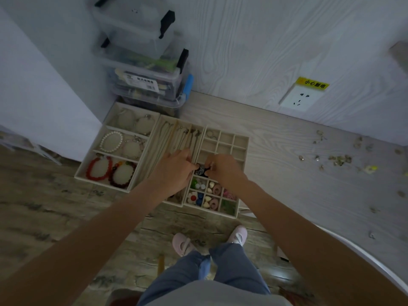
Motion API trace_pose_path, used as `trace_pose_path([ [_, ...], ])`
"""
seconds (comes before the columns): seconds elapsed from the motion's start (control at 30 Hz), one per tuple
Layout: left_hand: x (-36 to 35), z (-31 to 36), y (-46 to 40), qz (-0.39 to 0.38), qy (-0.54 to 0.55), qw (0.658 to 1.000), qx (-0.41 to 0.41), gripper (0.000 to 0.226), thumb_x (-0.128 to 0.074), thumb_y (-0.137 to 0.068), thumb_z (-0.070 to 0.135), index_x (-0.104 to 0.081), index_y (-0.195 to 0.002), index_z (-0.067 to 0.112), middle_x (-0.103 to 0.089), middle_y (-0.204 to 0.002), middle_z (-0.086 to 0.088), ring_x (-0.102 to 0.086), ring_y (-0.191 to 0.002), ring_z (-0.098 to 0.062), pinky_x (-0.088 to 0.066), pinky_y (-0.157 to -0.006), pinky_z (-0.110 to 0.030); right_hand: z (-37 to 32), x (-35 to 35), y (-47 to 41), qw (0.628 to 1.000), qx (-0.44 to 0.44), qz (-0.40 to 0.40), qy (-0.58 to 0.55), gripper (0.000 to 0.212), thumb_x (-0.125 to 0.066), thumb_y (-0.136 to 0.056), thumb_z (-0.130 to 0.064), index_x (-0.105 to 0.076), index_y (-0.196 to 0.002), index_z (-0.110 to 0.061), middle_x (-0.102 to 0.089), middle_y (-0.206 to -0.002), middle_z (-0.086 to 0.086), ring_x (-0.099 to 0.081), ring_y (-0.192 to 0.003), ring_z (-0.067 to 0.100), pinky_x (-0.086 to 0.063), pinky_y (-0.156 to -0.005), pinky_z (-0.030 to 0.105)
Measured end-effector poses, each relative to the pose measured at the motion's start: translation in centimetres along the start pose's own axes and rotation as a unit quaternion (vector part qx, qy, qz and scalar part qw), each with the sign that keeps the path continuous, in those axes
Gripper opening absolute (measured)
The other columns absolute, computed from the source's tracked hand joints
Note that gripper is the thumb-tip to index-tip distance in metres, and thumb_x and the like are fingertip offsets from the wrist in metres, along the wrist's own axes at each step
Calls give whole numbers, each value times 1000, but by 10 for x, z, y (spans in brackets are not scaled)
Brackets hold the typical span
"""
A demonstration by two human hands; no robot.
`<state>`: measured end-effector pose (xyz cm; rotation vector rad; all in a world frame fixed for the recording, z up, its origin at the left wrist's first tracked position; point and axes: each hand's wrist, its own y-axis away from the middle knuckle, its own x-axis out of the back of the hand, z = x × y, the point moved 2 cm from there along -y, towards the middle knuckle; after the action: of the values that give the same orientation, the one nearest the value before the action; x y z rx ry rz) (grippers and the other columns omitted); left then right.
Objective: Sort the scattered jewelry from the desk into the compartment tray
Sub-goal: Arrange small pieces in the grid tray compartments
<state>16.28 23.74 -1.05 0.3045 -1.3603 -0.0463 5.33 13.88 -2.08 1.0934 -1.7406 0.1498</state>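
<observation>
Three beige trays stand side by side on the pale desk. The grid compartment tray point(240, 140) on the right has small colourful pieces in its near cells. My left hand point(174, 171) and my right hand point(223, 166) meet over its left middle cell, and both pinch a small black and white piece of jewelry point(200, 171) between them. The middle tray point(176, 131) holds several necklaces in long slots. The left tray point(114, 129) holds a pearl bracelet point(111, 141) and red bead bracelets point(99, 168). Scattered jewelry point(337, 160) lies on the desk far to the right.
Stacked clear storage boxes point(150, 80) stand behind the trays against the wall. A wall socket point(299, 99) with a yellow label is at the back right. The desk's curved front edge point(353, 248) runs at the right. My legs and pink shoes show below on the floor.
</observation>
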Motion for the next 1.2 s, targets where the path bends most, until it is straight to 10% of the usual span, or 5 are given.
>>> trace_pose_path([
  [0.3,-2,2,2,-3,-33,999,-10,38,-44,-96,24,-50,-133,30,-42,-129,-3,-42,-118,-20,-33,-97,-37,-2,-3,13,997,33,-27,65,30,-48,-95,-13,-64,-121,-12,-67,-110,12,-63,-95,23,-45,-76,24],
  [0.43,-1,1,2,-9,-12,1000,-13,39,-46,-95,23,-50,-133,30,-42,-126,-1,-42,-119,-18,-33,-97,-35,4,4,12,997,-5,22,-79,28,-48,-96,-13,-65,-118,-9,-68,-103,7,-62,-87,17,-35,-69,13],
  [0.57,1,-1,0,3,102,995,10,38,-50,-93,18,-54,-129,27,-46,-122,0,-46,-114,-15,-39,-96,-33,10,14,10,848,-159,8,-506,26,-42,-96,-2,-65,-107,2,-63,-75,6,-61,-59,8,-52,-59,14],
  [0.7,9,5,-5,47,241,969,38,33,-51,-92,9,-59,-123,18,-50,-113,-1,-52,-91,-11,-46,-81,-26,12,23,17,745,-166,-25,-646,27,-38,-93,8,-64,-100,3,-66,-84,14,-66,-75,18,-56,-69,21],
  [1.2,17,18,-21,109,363,924,59,4,-65,-87,20,-64,-89,17,-59,-79,13,-54,-70,6,-42,-63,-4,15,30,30,727,-124,-60,-673,23,-42,-91,14,-55,-103,0,-69,-90,18,-72,-78,22,-58,-68,23],
])
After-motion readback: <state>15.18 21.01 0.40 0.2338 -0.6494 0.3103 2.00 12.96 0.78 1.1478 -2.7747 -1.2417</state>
